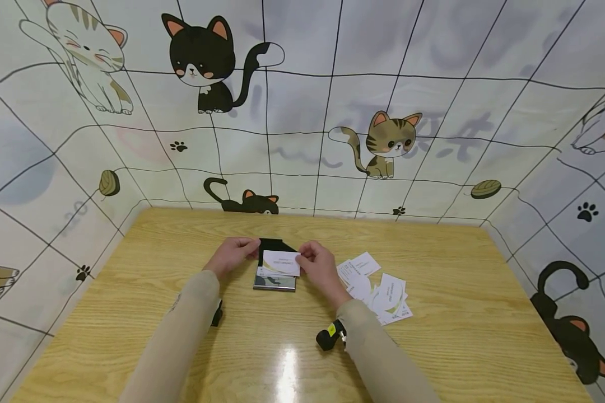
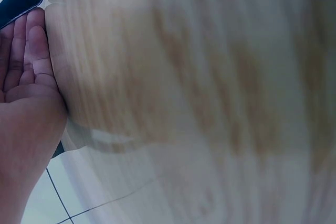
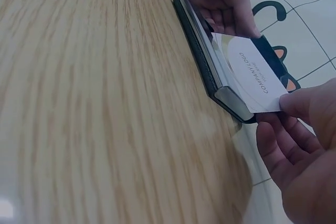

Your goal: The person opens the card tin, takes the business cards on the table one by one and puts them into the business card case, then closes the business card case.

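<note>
A black business card case [image 1: 270, 245] with a shiny metal lower part [image 1: 274, 282] lies opened on the table. My left hand [image 1: 232, 256] holds it by its left edge, thumb at the black flap. In the left wrist view, the left hand's fingers [image 2: 37, 51] are bent against the case's dark edge. A white business card [image 3: 251, 72] printed "COMPANY LOGO" lies over the case opening. Its right edge is pinched between thumb and fingers of my right hand [image 1: 320, 268]. How far the card sits inside the case cannot be made out.
Several loose business cards [image 1: 390, 294] lie in a spread pile to the right of my right hand, beside the forearm. The wooden table [image 1: 459, 313] meets a cat-printed cloth wall [image 1: 302, 151] at the back and both sides.
</note>
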`<action>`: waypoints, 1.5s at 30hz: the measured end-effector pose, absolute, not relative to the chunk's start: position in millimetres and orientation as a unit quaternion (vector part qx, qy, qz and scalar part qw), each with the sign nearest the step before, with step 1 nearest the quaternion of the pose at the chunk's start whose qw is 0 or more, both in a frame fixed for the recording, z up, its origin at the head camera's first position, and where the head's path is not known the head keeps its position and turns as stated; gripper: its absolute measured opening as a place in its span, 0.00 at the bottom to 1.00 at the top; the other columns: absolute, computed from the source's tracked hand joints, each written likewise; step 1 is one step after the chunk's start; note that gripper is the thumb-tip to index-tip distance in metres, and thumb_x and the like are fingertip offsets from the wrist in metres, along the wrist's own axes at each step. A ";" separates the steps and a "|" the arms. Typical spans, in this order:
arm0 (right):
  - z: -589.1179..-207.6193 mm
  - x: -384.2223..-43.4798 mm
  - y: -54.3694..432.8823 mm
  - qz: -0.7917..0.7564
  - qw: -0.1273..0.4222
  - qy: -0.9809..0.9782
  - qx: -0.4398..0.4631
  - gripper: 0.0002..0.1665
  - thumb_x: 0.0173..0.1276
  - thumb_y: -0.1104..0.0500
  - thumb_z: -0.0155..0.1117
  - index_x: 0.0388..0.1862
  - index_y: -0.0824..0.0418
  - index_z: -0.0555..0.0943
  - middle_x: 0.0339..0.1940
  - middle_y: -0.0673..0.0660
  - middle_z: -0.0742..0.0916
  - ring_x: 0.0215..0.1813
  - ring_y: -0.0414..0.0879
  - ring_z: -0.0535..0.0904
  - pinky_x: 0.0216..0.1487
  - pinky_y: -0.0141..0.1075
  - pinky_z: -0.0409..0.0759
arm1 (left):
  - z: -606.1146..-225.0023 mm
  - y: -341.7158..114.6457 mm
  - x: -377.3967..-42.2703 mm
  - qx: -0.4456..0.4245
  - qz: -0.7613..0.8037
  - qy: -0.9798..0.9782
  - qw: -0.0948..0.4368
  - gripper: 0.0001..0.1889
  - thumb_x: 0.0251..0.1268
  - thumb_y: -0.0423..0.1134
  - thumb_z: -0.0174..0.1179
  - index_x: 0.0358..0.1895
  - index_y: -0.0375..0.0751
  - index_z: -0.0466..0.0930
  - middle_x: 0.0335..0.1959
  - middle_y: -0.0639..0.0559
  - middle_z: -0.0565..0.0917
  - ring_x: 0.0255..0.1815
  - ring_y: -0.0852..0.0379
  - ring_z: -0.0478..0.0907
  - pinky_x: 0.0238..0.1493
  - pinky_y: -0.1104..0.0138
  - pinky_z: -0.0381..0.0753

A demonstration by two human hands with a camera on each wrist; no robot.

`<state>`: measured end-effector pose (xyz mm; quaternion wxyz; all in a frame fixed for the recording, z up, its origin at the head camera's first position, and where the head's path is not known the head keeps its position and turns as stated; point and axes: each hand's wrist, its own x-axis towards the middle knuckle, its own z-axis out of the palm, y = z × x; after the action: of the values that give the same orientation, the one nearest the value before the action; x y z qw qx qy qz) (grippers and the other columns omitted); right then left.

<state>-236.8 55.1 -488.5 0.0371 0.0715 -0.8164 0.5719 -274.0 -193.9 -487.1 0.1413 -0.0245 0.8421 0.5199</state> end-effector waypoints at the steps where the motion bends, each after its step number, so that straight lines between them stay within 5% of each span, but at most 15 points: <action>1: -488.1 -237.1 54.3 0.567 0.039 -0.820 0.071 0.03 0.67 0.70 0.68 0.38 0.67 0.82 0.32 0.60 0.85 0.31 0.40 0.76 0.33 0.28 0.77 | -486.6 -193.8 -274.0 -0.024 0.519 0.842 0.142 0.20 0.80 0.52 0.57 0.50 0.38 0.89 0.41 0.49 0.89 0.47 0.53 0.83 0.65 0.54 0.76; 22: -491.9 -238.4 47.7 0.490 0.026 -0.867 0.084 0.04 0.67 0.67 0.71 0.37 0.62 0.83 0.32 0.54 0.85 0.34 0.42 0.77 0.40 0.34 0.77 | -484.3 -192.8 -275.6 -0.017 0.521 0.842 0.139 0.19 0.80 0.52 0.57 0.44 0.39 0.89 0.39 0.50 0.88 0.46 0.53 0.82 0.61 0.57 0.77; 45: -492.6 -232.7 49.2 0.344 0.009 -0.926 0.153 0.04 0.66 0.63 0.72 0.31 0.60 0.86 0.25 0.50 0.80 0.30 0.42 0.73 0.34 0.34 0.73 | -486.7 -195.2 -273.9 -0.015 0.521 0.842 0.138 0.19 0.80 0.51 0.57 0.42 0.39 0.88 0.39 0.49 0.88 0.46 0.53 0.83 0.62 0.55 0.77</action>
<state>-232.7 49.2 -492.6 0.0094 0.1531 -0.9262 0.3444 -273.9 -195.2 -486.7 0.1381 -0.0154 0.8425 0.5205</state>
